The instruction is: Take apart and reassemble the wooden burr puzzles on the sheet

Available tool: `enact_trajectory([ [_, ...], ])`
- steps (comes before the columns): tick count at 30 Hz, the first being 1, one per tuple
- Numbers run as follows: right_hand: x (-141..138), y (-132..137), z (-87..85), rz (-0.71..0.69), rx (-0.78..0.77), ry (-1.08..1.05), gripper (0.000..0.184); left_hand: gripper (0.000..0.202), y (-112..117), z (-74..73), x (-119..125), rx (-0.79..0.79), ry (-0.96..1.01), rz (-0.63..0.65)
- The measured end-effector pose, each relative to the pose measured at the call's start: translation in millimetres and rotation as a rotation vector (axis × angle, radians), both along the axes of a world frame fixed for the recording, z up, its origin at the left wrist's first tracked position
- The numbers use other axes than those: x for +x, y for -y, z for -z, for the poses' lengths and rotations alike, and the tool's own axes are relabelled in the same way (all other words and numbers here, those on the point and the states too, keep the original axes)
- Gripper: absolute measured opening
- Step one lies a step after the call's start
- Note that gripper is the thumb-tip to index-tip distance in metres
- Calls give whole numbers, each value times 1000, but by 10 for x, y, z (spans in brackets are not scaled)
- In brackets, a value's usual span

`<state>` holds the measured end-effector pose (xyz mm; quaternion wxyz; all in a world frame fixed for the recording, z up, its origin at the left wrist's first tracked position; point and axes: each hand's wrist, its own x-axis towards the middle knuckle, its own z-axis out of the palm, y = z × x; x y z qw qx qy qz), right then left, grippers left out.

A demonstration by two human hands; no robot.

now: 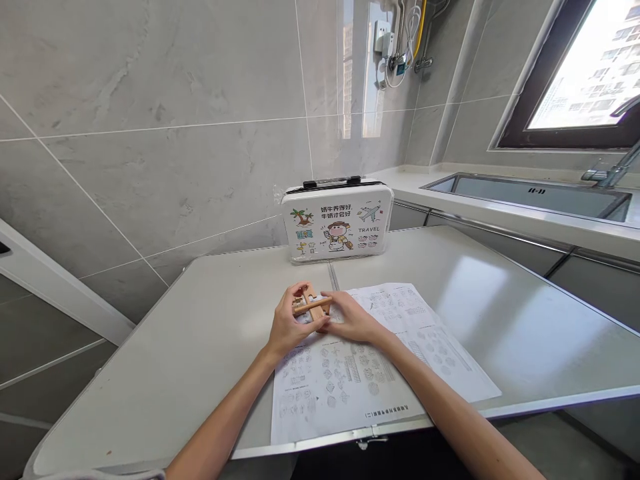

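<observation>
Between my two hands is a small assembly of notched wooden puzzle pieces (315, 308), with one bar crossing over another. My left hand (286, 323) curls round its left side, thumb along the near edge and fingers at the far side. From the right, my right hand (353, 319) pinches the assembly's right end with thumb and fingers. Beneath my hands lies a large printed sheet (340, 393) covered with small line diagrams. The inner joints of the wooden pieces are partly hidden by my fingers.
A white cartoon-printed case (337, 227) with a black handle stands upright at the back of the folding table (165, 373). Behind it rises a grey tiled wall. To the right are a counter with a sink (530, 193), a tap and a window.
</observation>
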<state>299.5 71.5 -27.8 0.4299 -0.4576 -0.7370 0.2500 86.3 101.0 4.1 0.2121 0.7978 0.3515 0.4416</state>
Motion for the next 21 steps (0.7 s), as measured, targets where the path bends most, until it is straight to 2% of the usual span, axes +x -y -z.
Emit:
enact_trajectory([
  [2,29,0,-73,-7,-78,-158,54,76,-5,4,6,-37,35,4],
  [7,52,17,-210,-162,-265,-458,40,74,-12,14,32,-128,95,23],
  [14,33,27,-211,-180,-299,-554,37,69,27,-13,50,-175,94,36],
  [21,53,67,-250,-306,-339,-590,38,58,-22,30,24,-178,59,28],
])
